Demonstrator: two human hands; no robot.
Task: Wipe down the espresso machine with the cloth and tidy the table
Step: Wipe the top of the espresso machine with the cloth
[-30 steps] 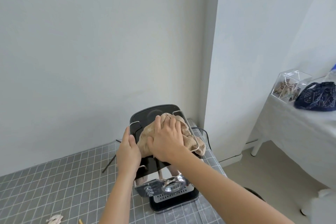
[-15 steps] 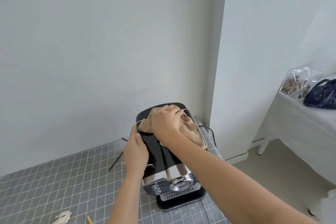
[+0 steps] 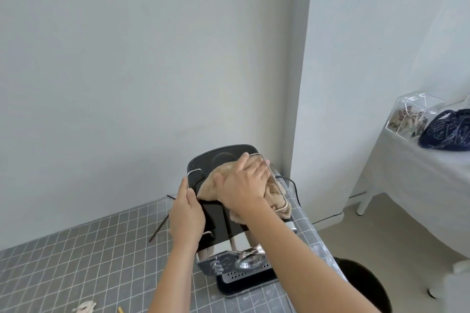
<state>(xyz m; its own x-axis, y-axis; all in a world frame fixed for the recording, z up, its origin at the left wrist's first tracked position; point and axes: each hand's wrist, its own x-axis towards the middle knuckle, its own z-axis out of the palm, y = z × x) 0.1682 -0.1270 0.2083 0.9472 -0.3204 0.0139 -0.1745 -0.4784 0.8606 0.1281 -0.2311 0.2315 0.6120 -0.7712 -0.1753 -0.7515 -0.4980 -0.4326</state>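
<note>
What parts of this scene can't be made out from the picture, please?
- Espresso machine top, head view: mostly covered by the cloth and right hand.
- Machine's left side: the left hand hides it, so its grip there is unclear.
- Clear box contents: too small and blurred.
- Yellow stick and dark bin: cut off by the bottom edge.

Single head-worn wide-angle view, looking forward and down, close over espresso machine (image 3: 229, 223), wall behind
</note>
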